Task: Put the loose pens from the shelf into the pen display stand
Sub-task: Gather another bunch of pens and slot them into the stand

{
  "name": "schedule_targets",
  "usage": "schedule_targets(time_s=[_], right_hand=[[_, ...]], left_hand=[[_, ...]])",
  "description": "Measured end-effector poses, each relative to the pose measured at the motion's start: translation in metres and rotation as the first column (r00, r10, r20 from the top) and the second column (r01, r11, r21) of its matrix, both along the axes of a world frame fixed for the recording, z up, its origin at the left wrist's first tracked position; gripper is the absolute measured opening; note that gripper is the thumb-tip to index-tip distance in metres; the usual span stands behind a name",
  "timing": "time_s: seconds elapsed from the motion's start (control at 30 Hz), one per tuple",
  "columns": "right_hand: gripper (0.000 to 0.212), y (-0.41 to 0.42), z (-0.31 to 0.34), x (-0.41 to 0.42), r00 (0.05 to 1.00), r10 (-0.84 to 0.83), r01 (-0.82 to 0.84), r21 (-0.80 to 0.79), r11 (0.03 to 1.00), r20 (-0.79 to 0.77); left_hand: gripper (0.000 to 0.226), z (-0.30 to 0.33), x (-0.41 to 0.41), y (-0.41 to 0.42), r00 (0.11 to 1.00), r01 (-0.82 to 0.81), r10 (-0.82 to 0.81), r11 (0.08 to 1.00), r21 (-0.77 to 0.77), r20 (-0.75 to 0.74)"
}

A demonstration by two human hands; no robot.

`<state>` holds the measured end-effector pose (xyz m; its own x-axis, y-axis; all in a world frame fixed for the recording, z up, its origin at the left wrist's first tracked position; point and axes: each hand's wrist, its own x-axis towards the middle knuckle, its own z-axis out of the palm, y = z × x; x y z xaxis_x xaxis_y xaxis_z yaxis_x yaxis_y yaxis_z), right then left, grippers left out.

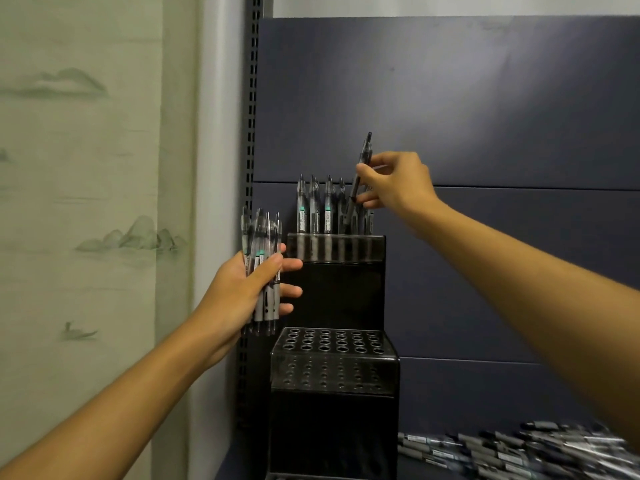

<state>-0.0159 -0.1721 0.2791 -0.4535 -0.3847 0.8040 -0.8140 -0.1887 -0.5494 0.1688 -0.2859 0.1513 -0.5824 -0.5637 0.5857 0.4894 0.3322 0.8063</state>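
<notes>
Right hand (398, 183) pinches one pen (360, 178) above the stand (339, 292); left hand (242, 292) grips a bundle (261, 271).

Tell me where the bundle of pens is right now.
In the head view, the bundle of pens is upright in the left hand, left of centre, just left of the pen display stand.

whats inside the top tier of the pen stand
A row of upright pens fills the top tier; the right hand covers its right end.
</notes>
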Motion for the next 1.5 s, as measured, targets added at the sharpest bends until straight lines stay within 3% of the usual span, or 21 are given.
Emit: schedule_targets(time_s=[0.5,0.73,1.07,1.17,1.27,1.37,1.5], right_hand=[[0.034,-0.006,-0.007,0.000,0.999,0.033,-0.030,0.093,0.995,-0.026],[0.022,-0.011,-0.011,-0.002,0.998,-0.012,0.034,0.336,0.941,-0.067],[0.027,-0.006,-0.023,-0.008,0.950,-0.128,0.212,0.288,0.934,-0.285],[0.028,0.004,-0.025,-0.004,0.911,-0.192,0.272,0.180,0.945,-0.366],[0.025,0.017,-0.034,0.016,0.919,-0.055,0.122,0.150,0.981,-0.389],[0.026,0.021,-0.048,0.029,0.951,0.176,-0.092,0.315,0.945,-0.253],[0.022,0.021,-0.061,0.030,0.941,0.328,-0.289,0.300,0.909,-0.086]], left_hand=[[0.023,0.000,-0.002,-0.005,1.000,-0.005,0.005,1.000,-0.004,0.005],[0.030,0.001,-0.004,-0.001,0.999,0.000,0.001,0.999,-0.035,0.040],[0.021,0.006,-0.002,0.006,0.999,0.040,-0.040,0.999,0.004,-0.008],[0.021,0.008,-0.003,0.007,0.999,0.046,-0.046,0.999,0.006,-0.024],[0.023,0.013,-0.005,0.010,0.998,0.059,-0.059,0.998,0.001,-0.037],[0.029,0.018,-0.013,0.018,0.997,0.074,-0.074,0.997,-0.031,-0.015],[0.029,0.016,-0.024,0.031,0.994,0.105,-0.100,0.988,-0.116,0.045]])
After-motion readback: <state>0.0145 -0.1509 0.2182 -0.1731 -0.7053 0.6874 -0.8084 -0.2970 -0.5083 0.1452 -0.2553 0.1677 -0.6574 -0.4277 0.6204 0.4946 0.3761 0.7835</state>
